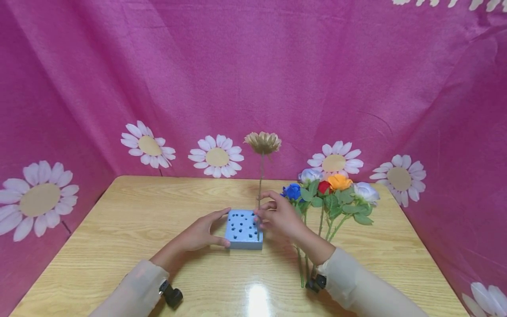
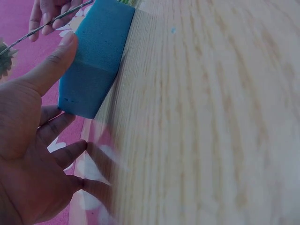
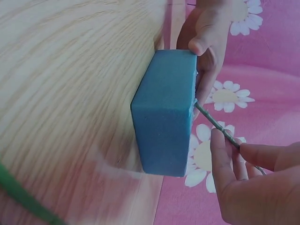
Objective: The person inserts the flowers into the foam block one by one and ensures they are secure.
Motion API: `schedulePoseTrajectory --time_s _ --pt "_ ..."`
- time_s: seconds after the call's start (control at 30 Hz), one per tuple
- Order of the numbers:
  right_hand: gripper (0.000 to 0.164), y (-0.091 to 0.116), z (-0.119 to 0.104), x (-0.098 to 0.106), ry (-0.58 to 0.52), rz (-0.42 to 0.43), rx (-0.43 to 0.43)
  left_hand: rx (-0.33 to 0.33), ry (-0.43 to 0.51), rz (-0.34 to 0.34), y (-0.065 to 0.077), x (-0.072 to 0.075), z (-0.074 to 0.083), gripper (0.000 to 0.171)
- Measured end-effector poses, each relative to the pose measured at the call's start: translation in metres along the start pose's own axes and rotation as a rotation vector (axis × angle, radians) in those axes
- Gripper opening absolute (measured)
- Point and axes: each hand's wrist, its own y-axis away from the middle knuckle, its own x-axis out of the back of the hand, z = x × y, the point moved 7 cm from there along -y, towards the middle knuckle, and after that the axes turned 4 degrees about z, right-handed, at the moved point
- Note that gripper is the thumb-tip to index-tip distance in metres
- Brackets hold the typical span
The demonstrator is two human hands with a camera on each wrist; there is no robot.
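A light blue foam block with many holes in its top sits on the table. My left hand holds its left side, thumb at the near corner and fingers at the far corner. My right hand pinches the stem of an upright artificial flower between thumb and fingers. Its pale beige bloom is high above the block. The stem's lower end meets the block's top near the front right corner; in the right wrist view it stands at the holed face.
Right of the block lie several artificial flowers: a blue rose, a red one, an orange one and two pale ones, stems toward me under my right forearm. A pink daisy-patterned cloth surrounds the wooden table.
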Motion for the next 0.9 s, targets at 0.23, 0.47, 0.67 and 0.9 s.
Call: schedulePoseTrajectory --time_s 0.23,0.47,0.67,0.9 --pt "0.035 -0.005 -0.01 -0.008 0.01 0.053 0.043 0.005 -0.003 -0.002 0.0 0.0 0.001 0.104" --pt "0.034 -0.01 -0.013 -0.014 0.027 0.1 0.091 0.004 -0.014 0.0 -0.001 0.0 0.0 0.104" --pt "0.033 -0.014 -0.014 -0.017 0.032 0.135 0.138 -0.007 -0.014 -0.001 -0.001 0.0 0.0 0.104" --pt "0.03 -0.021 -0.016 -0.023 0.004 0.173 0.186 -0.011 -0.004 0.0 -0.001 0.0 -0.001 0.102"
